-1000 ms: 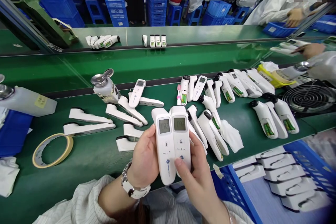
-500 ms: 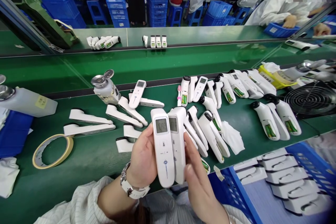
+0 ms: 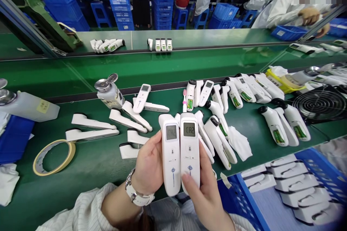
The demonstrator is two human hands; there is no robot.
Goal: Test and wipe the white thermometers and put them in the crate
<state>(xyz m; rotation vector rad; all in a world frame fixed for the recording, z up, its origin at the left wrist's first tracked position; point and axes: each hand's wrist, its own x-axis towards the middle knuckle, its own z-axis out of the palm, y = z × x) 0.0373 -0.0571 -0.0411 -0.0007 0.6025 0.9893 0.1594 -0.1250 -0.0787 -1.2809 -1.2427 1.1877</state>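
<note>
Two white infrared thermometers are held upright side by side, screens toward me. My left hand (image 3: pixel 150 164) is closed around the left thermometer (image 3: pixel 171 155). The right thermometer (image 3: pixel 190 148) sits in my right hand (image 3: pixel 202 187), whose thumb presses on its lower front. Its screen shows dark characters like "CA2"; the left one's display is fainter. Just beyond lie several more thermometers, among them one face up (image 3: pixel 141 98) on the left and some with green batteries (image 3: pixel 189 103) showing. A pink-and-white toothbrush (image 3: pixel 184 99) stands behind the held pair.
A tape roll (image 3: pixel 54 157) and pump bottles (image 3: pixel 108 92) are on the green bench (image 3: pixel 89 162) to the left. At the lower right, a blue crate (image 3: pixel 252 202) holds stacked thermometers. A black fan (image 3: pixel 320 103) and a white cloth (image 3: pixel 240 142) lie right. Co-workers sit beyond.
The right thermometer has turned to face me and stands apart from the left one's edge. My right thumb has moved onto its front. The left thermometer has shifted slightly right and down.
</note>
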